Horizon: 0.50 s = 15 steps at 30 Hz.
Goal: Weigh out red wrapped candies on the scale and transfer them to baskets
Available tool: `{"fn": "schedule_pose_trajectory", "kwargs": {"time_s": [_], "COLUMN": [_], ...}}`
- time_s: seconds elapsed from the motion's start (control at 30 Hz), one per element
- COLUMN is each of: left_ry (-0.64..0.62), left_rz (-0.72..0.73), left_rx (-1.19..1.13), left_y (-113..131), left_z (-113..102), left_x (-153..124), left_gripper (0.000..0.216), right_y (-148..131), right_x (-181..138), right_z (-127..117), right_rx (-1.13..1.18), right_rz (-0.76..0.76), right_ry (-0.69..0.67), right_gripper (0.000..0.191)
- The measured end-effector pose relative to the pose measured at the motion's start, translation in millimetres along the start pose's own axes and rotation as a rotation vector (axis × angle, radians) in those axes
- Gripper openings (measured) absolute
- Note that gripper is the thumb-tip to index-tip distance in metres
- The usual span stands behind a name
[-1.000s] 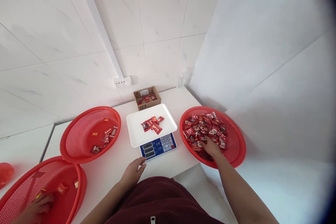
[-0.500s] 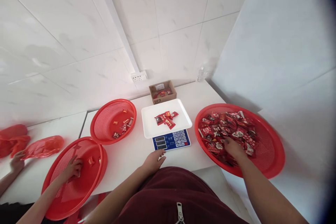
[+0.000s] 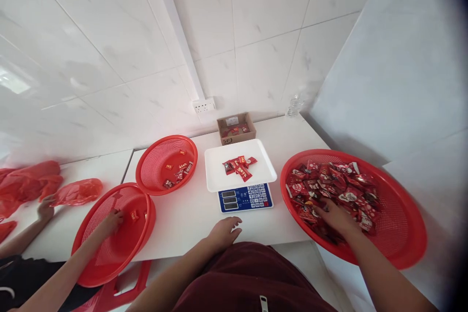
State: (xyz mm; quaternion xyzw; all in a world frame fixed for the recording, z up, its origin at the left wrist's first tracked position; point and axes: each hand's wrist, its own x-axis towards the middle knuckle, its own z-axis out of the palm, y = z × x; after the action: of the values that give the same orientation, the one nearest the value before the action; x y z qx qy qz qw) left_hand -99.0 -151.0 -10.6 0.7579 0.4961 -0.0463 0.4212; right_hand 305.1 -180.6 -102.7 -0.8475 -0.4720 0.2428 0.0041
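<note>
My right hand (image 3: 338,218) lies among red candy packets (image 3: 331,185) piled in a big red mesh basket (image 3: 402,234) at the right; its fingertips are buried in the packets, so what they hold is hidden. My left hand (image 3: 224,233) rests on the white table's near edge, fingers loosely spread, holding nothing, just in front of a blue-panelled scale (image 3: 244,197). The scale's white tray (image 3: 219,175) carries several red packets (image 3: 239,166).
A red basket (image 3: 149,175) with a few packets stands left of the scale. Another person's hand (image 3: 109,222) reaches into a nearer red basket (image 3: 109,263); their other hand (image 3: 46,208) touches red plastic bags (image 3: 78,190). A small cardboard box (image 3: 236,127) and a clear bottle (image 3: 294,105) stand by the wall.
The view has swung left and down, so everything sits further right. My right hand stays in the packets. The other person's arms and red bags have come into view.
</note>
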Motion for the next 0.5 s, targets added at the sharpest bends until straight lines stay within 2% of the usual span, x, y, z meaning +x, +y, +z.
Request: {"fn": "schedule_pose_trajectory", "kwargs": {"time_s": [0.1,0.2,0.4,0.5], "left_ry": [0.013,0.023,0.055,0.174], "left_rz": [0.002,-0.007,-0.017,-0.005], "left_rx": [-0.003,0.01,-0.011,0.006], "left_y": [-7,-13,-30,-49], "left_z": [-6,-14,-22,-24], "left_x": [-6,-12,-25,-29], "left_gripper": [0.037,0.037,0.036,0.037], "right_y": [-4,-11,-39,-59], "right_x": [-9,-25,-56,-68], "right_z": [0,-3,-2,5], "right_rx": [-0.002,0.019,0.096,0.166], "right_rz": [-0.008,-0.029,-0.009,-0.01], "right_ry": [0.034,0.09,0.308,0.356], "right_gripper": [0.048,0.042,0.049,0.059]}}
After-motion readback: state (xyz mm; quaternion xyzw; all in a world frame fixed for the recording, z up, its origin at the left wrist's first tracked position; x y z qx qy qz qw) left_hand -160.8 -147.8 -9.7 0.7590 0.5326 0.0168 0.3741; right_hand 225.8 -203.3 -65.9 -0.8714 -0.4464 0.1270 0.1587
